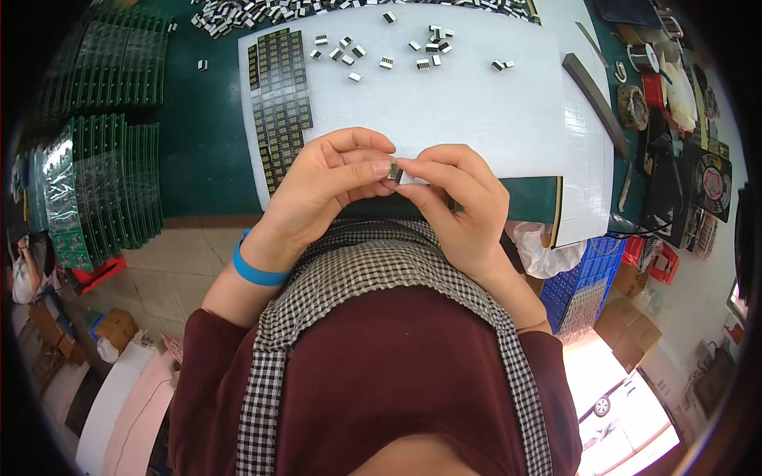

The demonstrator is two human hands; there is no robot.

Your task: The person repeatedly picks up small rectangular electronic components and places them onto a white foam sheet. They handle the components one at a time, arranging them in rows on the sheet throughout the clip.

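In front of my waist, at the near edge of a white foam sheet (pixel 444 111), my two hands meet over a small dark-and-silver block (pixel 394 171). My left hand (pixel 337 170), a blue band on its wrist, pinches the block between thumb and fingers. From the other side, my right hand (pixel 460 190) closes thumb and index finger on it. Fingertips cover much of the block. Several small black-and-white blocks (pixel 386 63) lie scattered on the sheet's far part. Rows of black rectangular pieces (pixel 278 103) with pale print run along its left side.
A heap of similar blocks (pixel 270 12) lies at the far edge of the green table (pixel 202 159). Green circuit boards (pixel 111 182) stand in rows at left. At right are a dark bar (pixel 595 103), a solder spool (pixel 643 57) and a blue crate (pixel 583 274).
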